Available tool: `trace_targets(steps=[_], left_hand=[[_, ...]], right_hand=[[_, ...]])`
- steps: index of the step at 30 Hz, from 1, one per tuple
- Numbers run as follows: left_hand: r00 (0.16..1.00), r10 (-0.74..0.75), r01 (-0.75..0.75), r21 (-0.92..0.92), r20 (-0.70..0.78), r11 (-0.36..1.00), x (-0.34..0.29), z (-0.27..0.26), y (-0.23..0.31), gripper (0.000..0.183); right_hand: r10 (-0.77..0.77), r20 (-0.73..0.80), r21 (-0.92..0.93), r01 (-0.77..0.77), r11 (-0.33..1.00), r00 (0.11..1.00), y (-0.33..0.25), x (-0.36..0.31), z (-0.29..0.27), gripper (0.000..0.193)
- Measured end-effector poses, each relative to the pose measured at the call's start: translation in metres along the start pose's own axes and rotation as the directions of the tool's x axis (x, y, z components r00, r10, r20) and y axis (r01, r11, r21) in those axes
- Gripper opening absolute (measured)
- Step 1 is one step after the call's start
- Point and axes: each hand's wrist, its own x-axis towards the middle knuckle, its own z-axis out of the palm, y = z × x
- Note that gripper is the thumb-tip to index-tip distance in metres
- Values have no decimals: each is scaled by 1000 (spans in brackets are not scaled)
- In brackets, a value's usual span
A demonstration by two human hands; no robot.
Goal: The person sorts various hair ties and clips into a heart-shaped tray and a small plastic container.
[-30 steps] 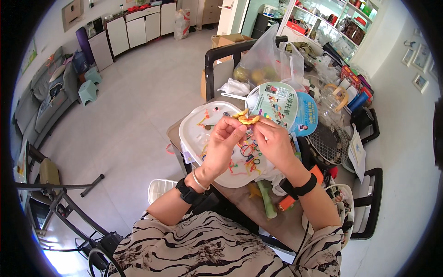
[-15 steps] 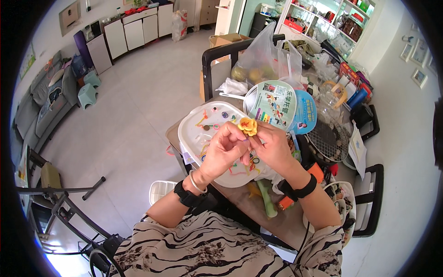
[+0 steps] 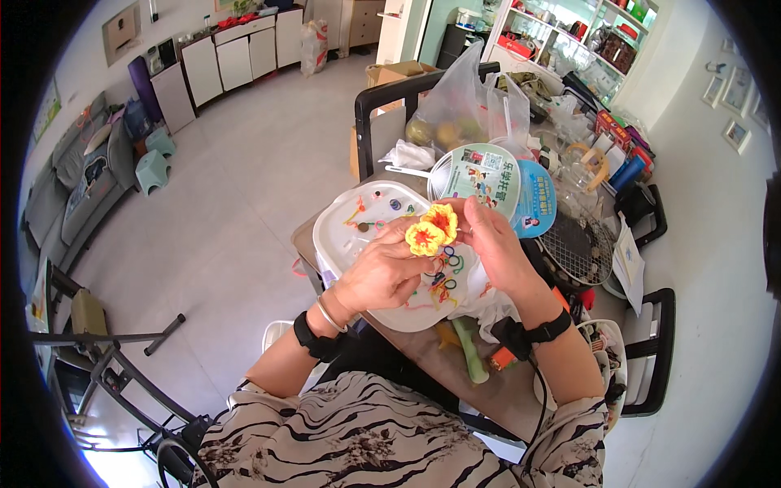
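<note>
Two yellow crocheted flowers (image 3: 425, 238) with red-orange centres sit side by side between my hands, above a white tray. My left hand (image 3: 381, 272) is closed on them, its fingers curled beneath the nearer flower. My right hand (image 3: 498, 250) grips the farther flower from the right; its thumb points up and its fingertips are partly hidden behind the petals. Below, the white tray (image 3: 335, 224) holds several small coloured elastic bands (image 3: 443, 285) and other little pieces. Whatever joins the two flowers is hidden by my fingers.
A green round hand fan (image 3: 480, 180) and a blue one (image 3: 534, 199) lie beyond the tray. Behind them stands a clear plastic bag of round fruit (image 3: 447, 122). A wire-mesh racket (image 3: 579, 248) and clutter cover the right side. A black-framed chair (image 3: 370, 122) is at the far edge.
The bunched yellow piece has turned and spread, so two flower faces now show. My left hand has rolled over, back upward; my right hand has opened somewhat, its thumb lifting.
</note>
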Motion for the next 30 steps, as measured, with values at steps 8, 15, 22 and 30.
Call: trace_targets(steps=[8,15,22,30], left_hand=[[993,4,-34,264,114,964,-8,3,-4,27],[991,-51,22,237,120,971,-8,0,-1,23],[986,-77,37,260,145,965,-14,-1,-1,25],[953,-299,300,-286,48,910,-35,17,-1,28]], right_hand=[[-62,29,-411,68,909,998,4,6,8,31],[-84,-187,-135,59,989,979,-2,3,21,33],[-114,70,-530,134,837,991,-2,5,22,27],[114,-60,-363,-128,923,992,4,8,6,17]])
